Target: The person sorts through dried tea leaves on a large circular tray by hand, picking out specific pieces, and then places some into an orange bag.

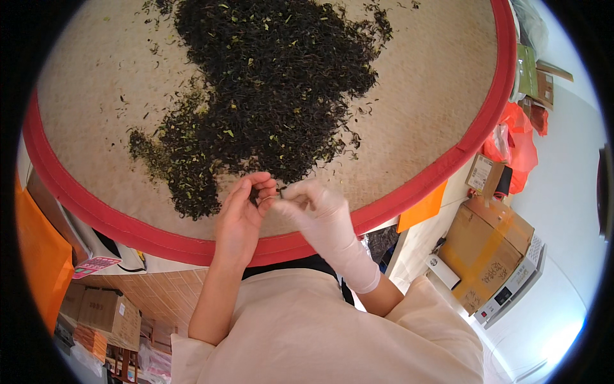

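Note:
A heap of dark, twisted dried leaves (283,72), which look like tea, lies on a large round woven tray (431,96) with a red cloth rim (393,201). Yellow-green bits are scattered through the heap. At its near edge my bare left hand (243,211) is cupped, with a few dark leaves between the curled fingers and thumb. Beside it, almost touching, my right hand (321,216) wears a thin whitish glove. Its thumb and forefinger pinch a small dark leaf (282,193). A smaller pile with more yellow-green pieces (192,177) lies left of my hands.
Right of the tray stand a taped cardboard box (484,245), a smaller carton (482,174) and red plastic bags (520,149). An orange sheet (422,206) sticks out beneath the rim. Cardboard boxes (103,314) sit on the floor at lower left, near a pink calculator-like object (96,266).

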`<action>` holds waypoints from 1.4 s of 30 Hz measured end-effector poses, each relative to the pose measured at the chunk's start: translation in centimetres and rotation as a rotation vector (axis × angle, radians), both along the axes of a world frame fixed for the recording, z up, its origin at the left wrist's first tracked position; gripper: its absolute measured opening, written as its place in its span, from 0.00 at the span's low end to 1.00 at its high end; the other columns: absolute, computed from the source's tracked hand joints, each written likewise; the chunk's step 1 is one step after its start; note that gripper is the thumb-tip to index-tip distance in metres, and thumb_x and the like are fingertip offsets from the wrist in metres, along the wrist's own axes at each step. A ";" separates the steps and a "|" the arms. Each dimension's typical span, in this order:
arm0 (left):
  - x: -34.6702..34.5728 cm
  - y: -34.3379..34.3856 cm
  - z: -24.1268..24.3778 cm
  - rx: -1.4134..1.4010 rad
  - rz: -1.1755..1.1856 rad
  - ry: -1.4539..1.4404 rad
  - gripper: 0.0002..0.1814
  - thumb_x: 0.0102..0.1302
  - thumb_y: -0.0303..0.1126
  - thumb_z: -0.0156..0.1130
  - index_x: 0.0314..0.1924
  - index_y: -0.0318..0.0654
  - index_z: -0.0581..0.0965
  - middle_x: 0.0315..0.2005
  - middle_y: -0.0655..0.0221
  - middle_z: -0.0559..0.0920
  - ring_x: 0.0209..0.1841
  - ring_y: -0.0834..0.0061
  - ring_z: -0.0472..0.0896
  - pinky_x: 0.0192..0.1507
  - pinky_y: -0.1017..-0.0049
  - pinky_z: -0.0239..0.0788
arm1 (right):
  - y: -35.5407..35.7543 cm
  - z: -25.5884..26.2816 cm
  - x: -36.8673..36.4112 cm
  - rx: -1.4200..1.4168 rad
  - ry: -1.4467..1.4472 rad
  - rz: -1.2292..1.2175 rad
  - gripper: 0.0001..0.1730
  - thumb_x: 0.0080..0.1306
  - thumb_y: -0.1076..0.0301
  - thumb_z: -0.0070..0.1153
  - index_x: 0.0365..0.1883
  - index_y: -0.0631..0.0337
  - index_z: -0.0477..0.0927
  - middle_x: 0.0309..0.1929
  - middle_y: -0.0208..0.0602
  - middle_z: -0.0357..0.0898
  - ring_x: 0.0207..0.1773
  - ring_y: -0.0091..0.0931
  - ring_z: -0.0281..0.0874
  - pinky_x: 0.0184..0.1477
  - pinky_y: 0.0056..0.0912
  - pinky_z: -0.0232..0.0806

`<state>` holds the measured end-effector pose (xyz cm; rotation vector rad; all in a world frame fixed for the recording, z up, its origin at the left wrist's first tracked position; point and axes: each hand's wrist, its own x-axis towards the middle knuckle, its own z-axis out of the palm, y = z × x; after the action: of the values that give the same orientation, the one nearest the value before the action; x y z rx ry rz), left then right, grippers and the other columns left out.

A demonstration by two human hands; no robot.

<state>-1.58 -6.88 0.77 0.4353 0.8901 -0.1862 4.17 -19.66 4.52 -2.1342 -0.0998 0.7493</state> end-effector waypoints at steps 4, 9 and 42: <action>0.2 -0.2 -0.3 -0.097 0.026 0.010 0.14 0.72 0.36 0.45 0.47 0.34 0.72 0.37 0.69 0.75 0.40 0.78 0.73 0.46 0.79 0.66 | 0.0 -1.5 0.9 0.056 -0.036 -0.159 0.06 0.57 0.71 0.61 0.31 0.61 0.79 0.29 0.38 0.79 0.31 0.28 0.78 0.35 0.28 0.70; -0.9 0.2 -1.7 -0.204 0.122 -0.030 0.11 0.72 0.37 0.47 0.42 0.37 0.72 0.32 0.73 0.72 0.36 0.80 0.70 0.43 0.80 0.64 | -3.7 -6.0 5.9 -0.325 -0.490 -0.121 0.10 0.59 0.71 0.58 0.40 0.58 0.78 0.38 0.39 0.75 0.42 0.35 0.72 0.44 0.36 0.67; -2.5 2.5 -1.6 -0.101 0.217 0.007 0.09 0.72 0.36 0.47 0.38 0.40 0.70 0.27 0.75 0.68 0.31 0.82 0.66 0.36 0.81 0.61 | -3.8 -6.6 5.4 -0.034 -0.339 -0.211 0.14 0.63 0.73 0.56 0.48 0.60 0.73 0.43 0.43 0.78 0.45 0.34 0.77 0.48 0.31 0.69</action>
<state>-4.09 -4.33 -0.84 0.2418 0.9233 -0.0334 9.54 -23.48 -2.09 -2.2446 -0.0407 0.2653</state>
